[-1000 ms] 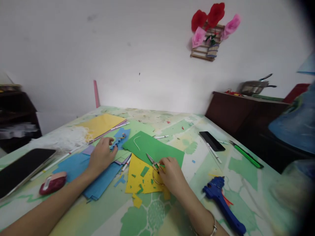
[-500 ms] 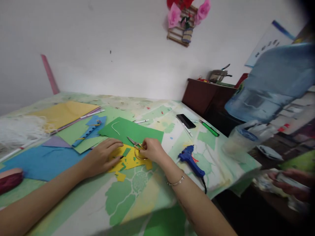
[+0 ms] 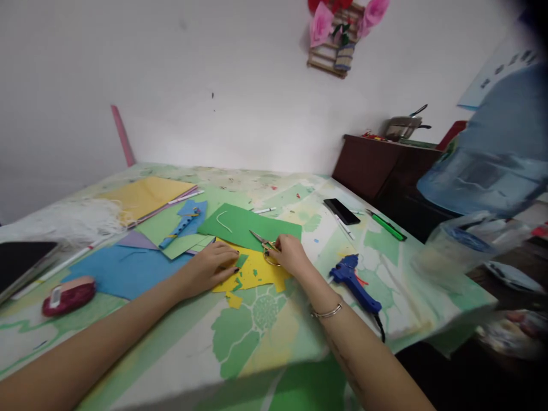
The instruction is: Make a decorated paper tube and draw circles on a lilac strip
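My right hand (image 3: 291, 254) holds gold-handled scissors (image 3: 265, 244), its fingers closed at the finger loops. The partly parted blades point up and left over a green sheet (image 3: 252, 224). My left hand (image 3: 209, 267) rests palm down at the left side of a yellow sheet (image 3: 259, 273), thumb and fingers apart. Small green scraps lie on that yellow sheet, one green piece (image 3: 242, 261) close to the left fingertips. Just below sits a yellow scrap (image 3: 233, 301) on the patterned tablecloth.
A blue glue gun (image 3: 355, 283) lies right of my right arm, near a black phone (image 3: 341, 211) and a green cutter (image 3: 386, 226). Blue sheets (image 3: 128, 265), white shredded strips (image 3: 85, 216) and a dark red rounded object (image 3: 69, 297) lie left. A water bottle (image 3: 483, 171) stands right.
The view has swung left, bringing more of the dark red object and a black flat item into sight. Both hands keep nearly the same places on the paper, the right still holding the scissors.
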`<state>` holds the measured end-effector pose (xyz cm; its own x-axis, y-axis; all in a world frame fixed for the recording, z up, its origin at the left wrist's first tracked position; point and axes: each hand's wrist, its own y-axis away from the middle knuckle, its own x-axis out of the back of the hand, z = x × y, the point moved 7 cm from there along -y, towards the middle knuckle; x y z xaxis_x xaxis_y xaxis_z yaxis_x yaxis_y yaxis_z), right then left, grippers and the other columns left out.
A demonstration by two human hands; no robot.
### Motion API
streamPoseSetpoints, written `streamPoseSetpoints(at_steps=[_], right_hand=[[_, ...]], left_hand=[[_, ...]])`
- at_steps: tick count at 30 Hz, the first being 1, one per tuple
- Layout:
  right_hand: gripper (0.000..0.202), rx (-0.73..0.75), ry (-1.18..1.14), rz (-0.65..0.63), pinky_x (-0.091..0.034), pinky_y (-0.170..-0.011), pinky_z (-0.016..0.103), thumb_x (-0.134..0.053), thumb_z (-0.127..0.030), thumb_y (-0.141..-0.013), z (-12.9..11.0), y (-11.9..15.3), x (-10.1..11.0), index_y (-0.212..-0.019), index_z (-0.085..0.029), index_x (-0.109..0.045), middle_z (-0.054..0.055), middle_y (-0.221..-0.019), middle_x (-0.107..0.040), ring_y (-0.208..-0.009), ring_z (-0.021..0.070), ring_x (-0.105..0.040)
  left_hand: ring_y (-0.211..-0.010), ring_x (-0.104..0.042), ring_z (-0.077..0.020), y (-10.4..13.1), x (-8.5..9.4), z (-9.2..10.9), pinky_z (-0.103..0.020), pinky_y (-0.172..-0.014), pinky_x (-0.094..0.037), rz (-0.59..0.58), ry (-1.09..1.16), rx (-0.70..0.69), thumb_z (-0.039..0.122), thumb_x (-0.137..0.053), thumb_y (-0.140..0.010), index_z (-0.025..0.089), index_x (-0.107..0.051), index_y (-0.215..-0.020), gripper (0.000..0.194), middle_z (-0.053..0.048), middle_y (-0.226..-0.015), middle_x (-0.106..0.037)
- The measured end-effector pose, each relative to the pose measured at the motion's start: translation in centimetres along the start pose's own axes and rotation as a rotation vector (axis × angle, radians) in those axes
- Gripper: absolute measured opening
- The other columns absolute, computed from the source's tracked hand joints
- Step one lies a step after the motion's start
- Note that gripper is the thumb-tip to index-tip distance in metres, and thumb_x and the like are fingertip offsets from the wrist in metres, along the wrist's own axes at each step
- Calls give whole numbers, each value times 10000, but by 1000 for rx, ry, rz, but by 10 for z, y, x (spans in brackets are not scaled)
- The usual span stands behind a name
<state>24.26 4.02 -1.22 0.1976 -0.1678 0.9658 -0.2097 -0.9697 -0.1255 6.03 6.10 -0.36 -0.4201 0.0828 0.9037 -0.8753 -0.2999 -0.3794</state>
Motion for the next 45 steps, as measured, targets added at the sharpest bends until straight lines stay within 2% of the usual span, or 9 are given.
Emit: streamPoseSetpoints(at_steps=[4,8,14,19,24,29,37,40,45], right_hand=[[225,4,21,-22,-498,-797,376,-539,-332,-903,-4,0,-1,-992,-134,-601,61,-1000,-620,-896,177,-601],[207,31,1,-27,-486,-808,377,-545,-300,-899,-9,2,1,-1001,-127,-593,68,-1013,-615,-908,182,-594],[172,29,-156,8,-415,-641,285,-474,-259,-902,-2,4,10,-895,-115,-568,154,-861,-649,-771,214,-592],[152,6,-342,45,-348,-535,247,-444,-251,-887,5,3,9,-981,-153,-512,65,-731,-642,-662,195,-578],[310,-36,-512,100,-352,-528,229,-492,-178,-802,8,2,9,-1110,-160,-472,-7,-657,-606,-601,165,-566],[157,-83,-665,148,-339,-504,224,-634,-297,-720,14,0,15,-797,-165,-598,3,-644,-597,-600,151,-549],[340,-33,-1017,-135,-294,-328,181,-770,-420,-593,-8,5,-10,-694,-175,-558,-16,-513,-612,-327,81,-474],[373,-28,-1096,-190,-247,-303,162,-813,-392,-533,-17,8,-16,-681,-178,-546,-60,-403,-526,-298,72,-436],[396,-28,-1218,-213,-273,-307,156,-828,-348,-486,-25,11,-16,-664,-176,-519,-51,-522,-579,-337,60,-473]], left_hand=[[-907,-583,-194,1,1,-7,-316,-818,-446,40,52,77,322,-486,-888,190,-609,-965,196,-59,-970,-665],[-953,-585,-219,2,-1,-9,-341,-826,-454,81,52,127,364,-536,-857,178,-563,-1119,322,-86,-1081,-651],[-1051,-536,-234,1,-9,-2,-382,-898,-418,76,67,62,306,-526,-866,213,-559,-1165,315,-72,-1145,-635],[-927,-589,-229,2,-5,-12,-363,-802,-464,130,74,108,311,-554,-834,190,-598,-1065,265,-80,-993,-668],[-851,-633,-191,4,6,-12,-299,-737,-494,164,95,145,350,-651,-777,198,-603,-1025,295,-49,-962,-683],[-789,-657,-169,7,14,-10,-266,-694,-500,238,92,147,327,-654,-792,205,-623,-1009,251,-38,-933,-703],[-912,-642,-181,7,23,5,-311,-811,-503,390,79,1,300,-618,-836,185,-598,-1058,251,-68,-985,-695],[-968,-626,-186,5,22,16,-336,-870,-494,390,70,-72,266,-601,-849,185,-592,-1071,237,-68,-1001,-693],[-994,-621,-185,2,21,28,-338,-878,-507,394,55,-137,237,-571,-864,187,-586,-1092,234,-76,-1021,-689]])
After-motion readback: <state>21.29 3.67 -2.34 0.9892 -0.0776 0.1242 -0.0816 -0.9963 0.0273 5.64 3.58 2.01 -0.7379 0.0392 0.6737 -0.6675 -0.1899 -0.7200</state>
